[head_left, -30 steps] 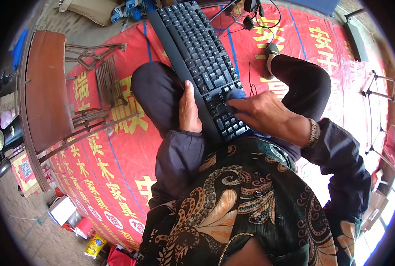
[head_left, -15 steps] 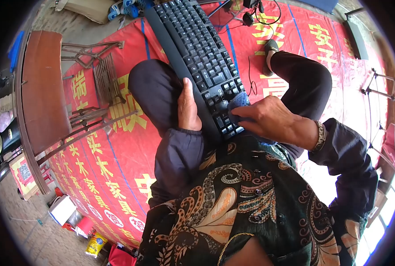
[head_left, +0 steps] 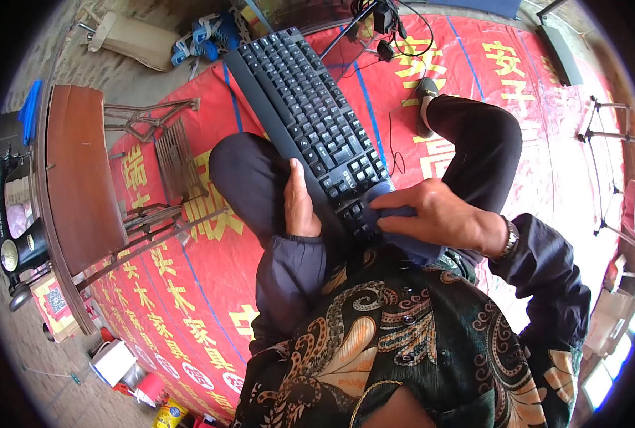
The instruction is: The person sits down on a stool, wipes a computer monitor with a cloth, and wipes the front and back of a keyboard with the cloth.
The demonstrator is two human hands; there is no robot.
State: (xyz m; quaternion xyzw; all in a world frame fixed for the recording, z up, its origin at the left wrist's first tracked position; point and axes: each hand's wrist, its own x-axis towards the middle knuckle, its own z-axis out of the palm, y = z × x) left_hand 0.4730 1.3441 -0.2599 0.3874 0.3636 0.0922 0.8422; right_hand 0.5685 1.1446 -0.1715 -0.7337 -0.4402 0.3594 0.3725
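A black keyboard (head_left: 299, 107) lies slanted across my lap, its near end close to my patterned shirt. My left hand (head_left: 301, 203) grips its left edge, with the thumb on top and the other fingers hidden beneath. In my right hand (head_left: 438, 217) is a blue cloth (head_left: 410, 242), pinched between thumb and fingers. The cloth touches the keys at the near end of the keyboard and covers some of them. Part of it hangs down toward my lap.
Under my feet spreads a red banner (head_left: 203, 285) with yellow characters. To the left stands a sewing machine (head_left: 25, 246) beside a brown wooden panel (head_left: 82, 171) on a metal frame. Black cables (head_left: 396, 36) lie beyond the keyboard, and blue skates (head_left: 207, 36) sit at the far left.
My right hand and the cloth have shifted slightly down over the near keys, and more cloth shows below the hand. The view has tilted, so the surroundings appear lower at left.
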